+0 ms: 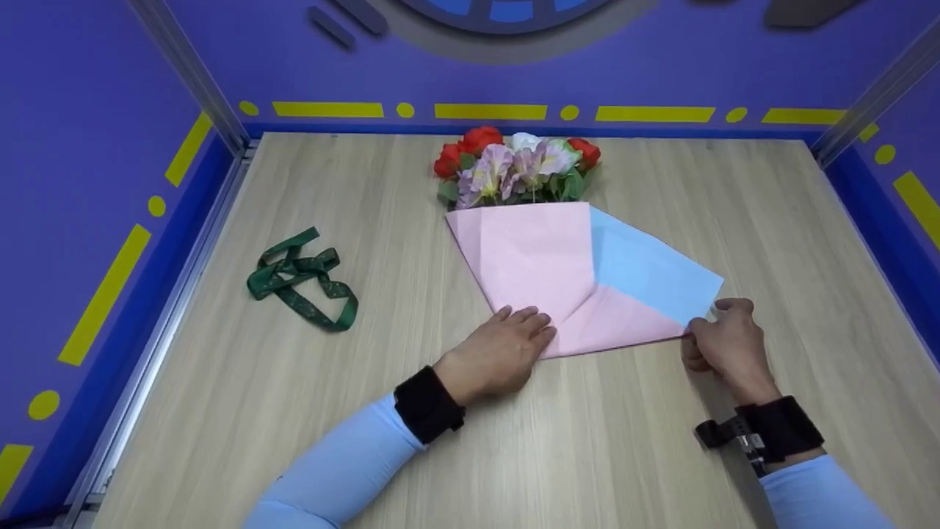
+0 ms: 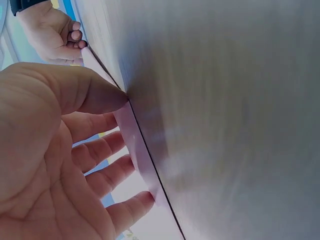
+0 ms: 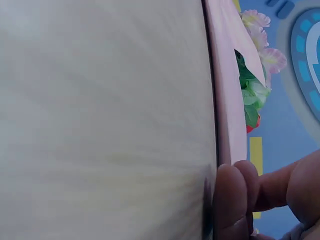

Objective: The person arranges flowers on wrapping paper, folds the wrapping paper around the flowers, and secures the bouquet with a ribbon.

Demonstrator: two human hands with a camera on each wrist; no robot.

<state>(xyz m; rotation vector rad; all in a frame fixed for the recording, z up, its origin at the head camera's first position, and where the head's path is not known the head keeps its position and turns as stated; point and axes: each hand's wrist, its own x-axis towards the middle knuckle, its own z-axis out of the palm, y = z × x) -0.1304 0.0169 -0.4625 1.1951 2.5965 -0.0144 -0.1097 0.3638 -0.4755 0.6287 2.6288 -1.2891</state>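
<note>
A bouquet of artificial flowers (image 1: 507,173), red, white and pale purple, lies in wrapping paper (image 1: 536,250) that is pink on one face and light blue on the other. My left hand (image 1: 503,354) rests on the lower part of the paper, fingers extended over it; in the left wrist view its thumb touches the folded bottom edge. At the right, my right hand (image 1: 731,339) pinches the lower corner of the paper between thumb and fingers, also seen in the right wrist view. The stems are hidden inside the wrap.
A loosely looped dark green ribbon (image 1: 316,279) lies on the left of the wooden table (image 1: 396,455). Purple-blue panels with yellow marks (image 1: 490,112) stand behind the table and along both sides.
</note>
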